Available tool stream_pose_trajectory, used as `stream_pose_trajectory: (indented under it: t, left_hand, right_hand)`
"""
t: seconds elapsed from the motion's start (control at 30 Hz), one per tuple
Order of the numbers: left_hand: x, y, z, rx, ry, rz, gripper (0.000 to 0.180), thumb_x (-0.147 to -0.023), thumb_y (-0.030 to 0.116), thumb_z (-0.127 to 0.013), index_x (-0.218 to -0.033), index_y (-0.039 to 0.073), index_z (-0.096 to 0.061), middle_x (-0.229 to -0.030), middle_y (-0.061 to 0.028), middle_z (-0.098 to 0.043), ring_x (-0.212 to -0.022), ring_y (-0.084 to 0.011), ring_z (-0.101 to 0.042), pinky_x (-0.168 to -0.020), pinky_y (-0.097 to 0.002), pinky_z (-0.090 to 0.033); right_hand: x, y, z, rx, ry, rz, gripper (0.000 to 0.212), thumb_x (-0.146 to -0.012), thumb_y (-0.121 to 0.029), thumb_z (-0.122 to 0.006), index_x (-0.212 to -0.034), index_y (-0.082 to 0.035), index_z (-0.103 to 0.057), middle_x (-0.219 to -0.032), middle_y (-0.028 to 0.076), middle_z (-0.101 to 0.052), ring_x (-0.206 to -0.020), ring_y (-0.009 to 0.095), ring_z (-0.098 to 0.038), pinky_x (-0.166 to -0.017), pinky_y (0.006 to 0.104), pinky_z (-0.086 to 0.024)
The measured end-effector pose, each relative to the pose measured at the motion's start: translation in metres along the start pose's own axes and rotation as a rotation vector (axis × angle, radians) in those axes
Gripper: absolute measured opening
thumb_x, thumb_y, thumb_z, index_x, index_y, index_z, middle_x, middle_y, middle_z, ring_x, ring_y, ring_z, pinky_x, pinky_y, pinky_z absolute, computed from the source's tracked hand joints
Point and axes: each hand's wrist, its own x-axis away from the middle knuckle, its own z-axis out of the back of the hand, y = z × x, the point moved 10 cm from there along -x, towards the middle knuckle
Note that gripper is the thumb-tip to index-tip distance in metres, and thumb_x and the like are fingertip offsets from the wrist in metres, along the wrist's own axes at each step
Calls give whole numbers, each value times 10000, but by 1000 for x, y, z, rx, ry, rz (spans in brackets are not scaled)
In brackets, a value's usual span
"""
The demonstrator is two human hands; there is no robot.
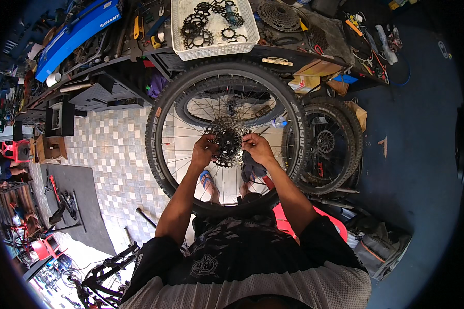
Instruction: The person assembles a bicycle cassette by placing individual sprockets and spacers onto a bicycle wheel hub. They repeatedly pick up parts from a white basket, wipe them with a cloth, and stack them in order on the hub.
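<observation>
A bicycle wheel with a knobbly black tyre lies in front of me, its hub toward me. Over the hub, a cassette sprocket with dark teeth is pinched between both hands. My left hand grips its left edge with the fingers closed, and my right hand grips the right edge the same way. Larger silver sprockets show just behind it. Whether the held sprocket is seated on the hub, I cannot tell. A dark grey glove-like thing shows below my right hand.
On the cluttered workbench beyond stands a white plastic basket with several loose sprockets. A large cassette lies right of it. More wheels lean at the right. A red stool is beside me; a bike frame stands lower left.
</observation>
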Motion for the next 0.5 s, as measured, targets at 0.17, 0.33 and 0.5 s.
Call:
stream_pose_trajectory:
  t: [0.17,0.33,0.5]
  left_hand:
    - [-1,14,5,-273,59,-124,466,-910,67,-708,-1342,15,-542,-990,-163,-697,-794,-245,-728,-604,-355,-593]
    - [19,58,3,-627,202,-416,641,-811,151,-812,-1388,111,-536,-1195,-226,-586,-1123,-405,-582,-974,-513,-504]
    - [41,83,-25,-898,173,-531,814,-740,277,-895,-1455,170,-523,-1429,-247,-414,-1303,-447,-430,-1095,-529,-413]
  right_hand:
    - [2,0,5,64,59,28,279,-918,-154,-733,-1158,-30,-663,-929,93,-737,-850,191,-708,-792,325,-554]
    - [17,-3,15,176,129,-12,414,-894,-340,-775,-1200,-92,-648,-863,111,-733,-820,272,-716,-769,391,-550]
    - [33,-14,18,227,160,41,407,-907,-334,-759,-1222,-113,-628,-876,118,-738,-841,298,-727,-773,412,-552]
